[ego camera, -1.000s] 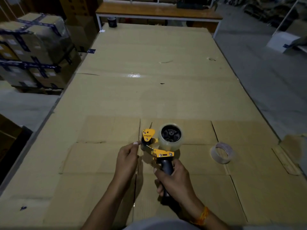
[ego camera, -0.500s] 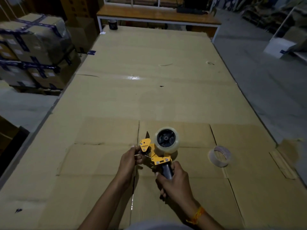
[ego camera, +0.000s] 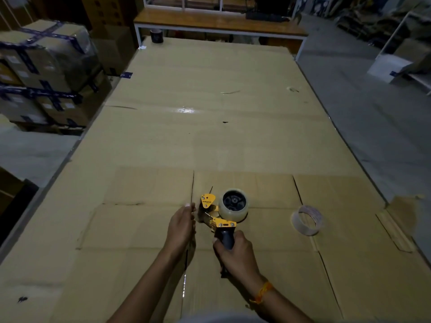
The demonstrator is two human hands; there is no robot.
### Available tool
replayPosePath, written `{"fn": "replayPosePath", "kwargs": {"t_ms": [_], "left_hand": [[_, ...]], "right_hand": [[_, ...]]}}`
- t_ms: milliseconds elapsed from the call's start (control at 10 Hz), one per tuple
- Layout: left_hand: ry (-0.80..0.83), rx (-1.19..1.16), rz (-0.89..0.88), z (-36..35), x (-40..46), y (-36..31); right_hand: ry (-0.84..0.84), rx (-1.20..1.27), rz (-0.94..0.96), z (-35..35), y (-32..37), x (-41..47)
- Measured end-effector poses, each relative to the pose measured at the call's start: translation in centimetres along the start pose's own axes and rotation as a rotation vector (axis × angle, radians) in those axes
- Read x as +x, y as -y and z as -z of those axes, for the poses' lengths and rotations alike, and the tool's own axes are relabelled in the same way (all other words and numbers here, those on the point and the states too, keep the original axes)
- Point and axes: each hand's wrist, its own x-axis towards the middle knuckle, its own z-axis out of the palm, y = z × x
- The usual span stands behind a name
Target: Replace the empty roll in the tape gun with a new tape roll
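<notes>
While the right hand (ego camera: 235, 255) is gripping the dark handle of the tape gun (ego camera: 219, 217), a full clear tape roll (ego camera: 234, 203) is already sitting on its hub just beyond that hand. Resting well off to its right on the tabletop (ego camera: 210, 141) is the empty roll (ego camera: 307, 220). Fingers loosely curled, the left hand (ego camera: 183, 226) is reaching at the yellow front plate, probably to thread the tape end, the step remaining.

The left hand (ego camera: 183, 226) has slipped off the tape gun (ego camera: 220, 214) front and now hovers just beside it, fingers loose.
</notes>
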Motion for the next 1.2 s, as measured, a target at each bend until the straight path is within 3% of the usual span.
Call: {"fn": "replayPosePath", "kwargs": {"t_ms": [300, 400, 500, 600, 700, 900, 1000, 1200], "left_hand": [[-0.084, 0.009, -0.081, 0.7, 0.4, 2.2], [-0.105, 0.009, -0.113, 0.9, 0.7, 2.2], [-0.104, 0.029, -0.137, 1.6, 0.3, 1.6], [-0.146, 0.032, -0.171, 2.1, 0.6, 2.0], [-0.173, 0.090, -0.192, 2.3, 0.4, 2.6], [-0.165, 0.111, -0.185, 1.3, -2.1, 2.8], [-0.101, 0.018, -0.170, 0.6, -3.3, 3.0], [0.038, 0.158, -0.257, 1.0, -4.1, 2.6]], "right_hand": [[0.076, -0.402, 0.117, 3.6, 1.1, 0.5], [-0.061, -0.346, 0.110, 6.2, 1.0, 0.7], [-0.349, -0.284, 0.188, 9.2, -0.5, 1.4], [-0.622, -0.397, 0.139, 13.0, -2.1, 2.8], [-0.667, -0.458, 0.058, 15.9, -4.1, 4.1], [-0.459, -0.260, -0.018, 16.6, -5.0, 4.7], [-0.418, -0.258, 0.016, 15.0, -3.7, 3.7], [-0.280, -0.427, 0.000, 12.8, -2.7, 4.0]]}}
